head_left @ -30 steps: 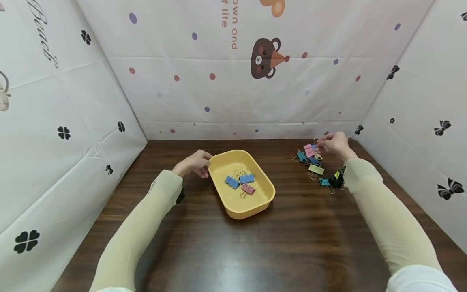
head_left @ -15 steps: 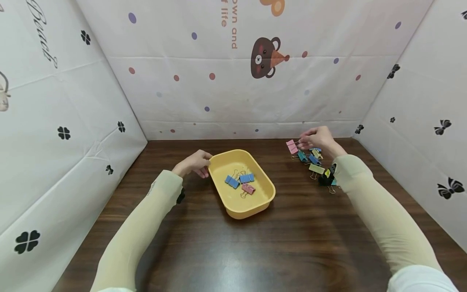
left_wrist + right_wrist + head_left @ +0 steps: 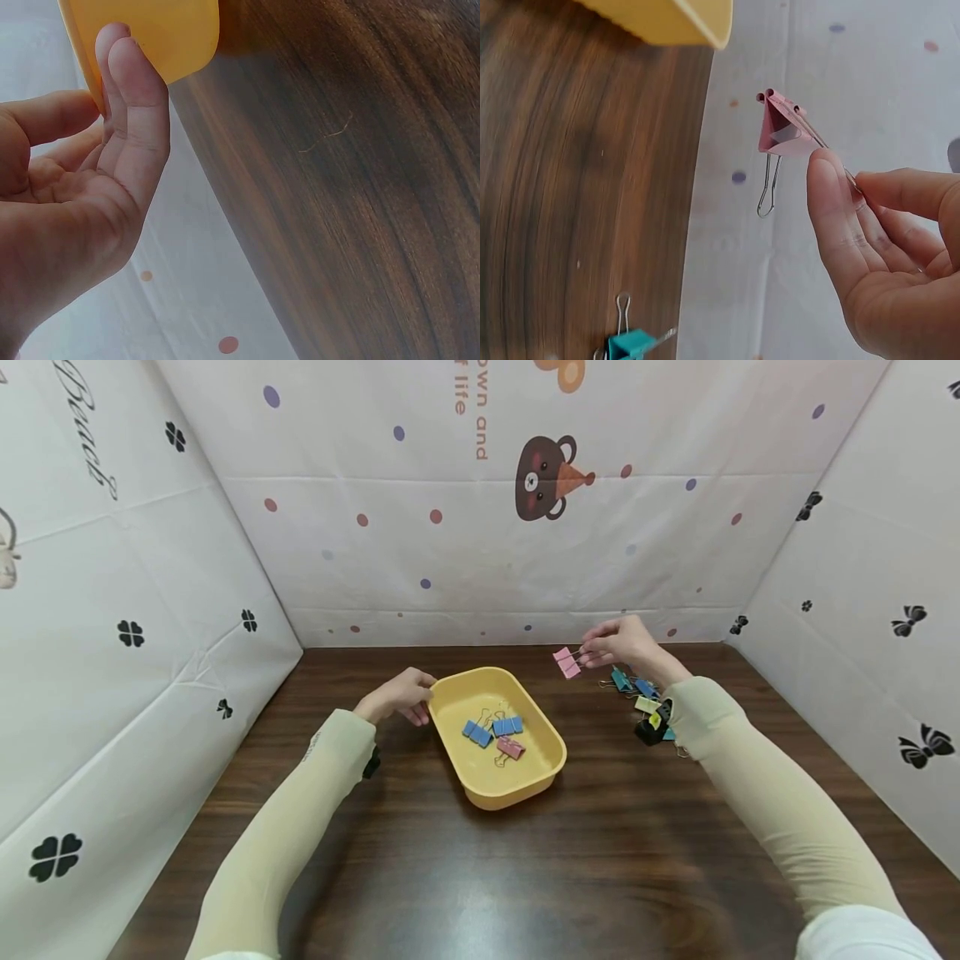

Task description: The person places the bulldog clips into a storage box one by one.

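Observation:
My right hand [image 3: 624, 645] pinches a pink binder clip [image 3: 567, 663] by one wire handle, between thumb and fingertips. In the right wrist view the pink clip [image 3: 784, 127] hangs off the fingertips with its other handle pointing down. At the left, my left hand [image 3: 397, 697] grips the rim of a yellow tray [image 3: 459, 768], thumb on one side of the wall and fingers on the other, as the left wrist view shows. Inside the tray lie two blue binder clips [image 3: 507, 726] and a dark pink binder clip [image 3: 511, 747].
Beneath my right wrist lies a pile of several binder clips, among them a teal clip [image 3: 620, 680], a blue clip [image 3: 646, 689] and a yellow-green clip [image 3: 647, 705]. White patterned sheets [image 3: 420, 560] rise behind and beside the brown wooden table [image 3: 465, 877].
My right hand has lifted the pink binder clip off the pile and carried it left toward the tray. The left hand and the tray have stayed in place.

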The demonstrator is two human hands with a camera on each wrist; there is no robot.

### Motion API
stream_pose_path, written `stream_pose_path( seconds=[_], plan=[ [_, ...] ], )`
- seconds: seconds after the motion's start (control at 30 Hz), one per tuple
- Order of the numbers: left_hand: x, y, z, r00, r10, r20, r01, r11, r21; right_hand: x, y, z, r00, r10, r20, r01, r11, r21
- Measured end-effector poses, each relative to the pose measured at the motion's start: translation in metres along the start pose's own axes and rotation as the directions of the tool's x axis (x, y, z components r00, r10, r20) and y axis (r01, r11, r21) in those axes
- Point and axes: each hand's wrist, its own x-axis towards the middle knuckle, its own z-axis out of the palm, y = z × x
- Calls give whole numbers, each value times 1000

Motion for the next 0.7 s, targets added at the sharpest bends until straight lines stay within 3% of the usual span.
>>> stream_pose_path(
  seconds=[0.4,0.7],
  plan=[
    [0,-1,0,1000,2,0,-2,1000,1,-3,0,37,989,-16,145,24,998,-59],
    [3,-2,0,1000,-1,-9,1,1000,2,-3,5,65,977,17,213,12,990,-137]
  ],
)
